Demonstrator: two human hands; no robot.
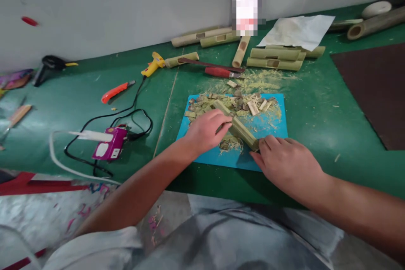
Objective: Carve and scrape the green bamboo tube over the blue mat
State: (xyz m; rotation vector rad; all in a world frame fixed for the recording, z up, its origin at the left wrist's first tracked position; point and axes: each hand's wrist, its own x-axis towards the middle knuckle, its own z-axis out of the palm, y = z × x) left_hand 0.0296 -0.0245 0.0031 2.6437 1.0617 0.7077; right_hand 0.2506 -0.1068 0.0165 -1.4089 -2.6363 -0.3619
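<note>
Near the front edge of the bench (329, 122), over the blue mat (268, 135), holding a bamboo tube (243, 131) between left hand (207, 131) midway and right hand (289, 160) at its near end, apparently steadying it among chips (253, 108), next calling for firm grip.

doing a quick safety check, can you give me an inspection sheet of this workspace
surface: green table, blue mat under the work; yellowish dust behind the mat
job's things: bamboo piece slanted over the mat; bamboo tubes along the rear
clutter: bamboo chips across the mat; red-handled tool, orange cutter and yellow glue gun lying loose
hands: right hand holds the bamboo's near end; left hand at its middle, exact grip unclear
cables: black cord from the glue gun, looping near the purple power strip; white cord reaching the table's front edge
surroundings: grey wall behind; co-workers: nothing seen
</note>
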